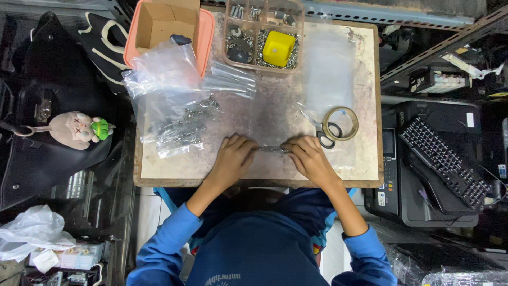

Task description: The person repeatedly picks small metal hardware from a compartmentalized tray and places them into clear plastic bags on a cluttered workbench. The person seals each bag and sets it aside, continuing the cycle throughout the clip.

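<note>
Small clear plastic packet of silvery metal parts (273, 150) lies crosswise between left hand (233, 157) and right hand (309, 159), fingers of both pinching its ends, equally near.

Both arms reach forward from blue sleeves pushed up past the wrists, forearms bare and angled inward. Left hand (233, 156) palm down, fingers (247, 146) curled and pointing right. Right hand (311, 159) palm down, fingers (292, 149) curled and pointing left. Fingertips of the two hands near each other, not touching, pinching the ends of something small between them
</note>
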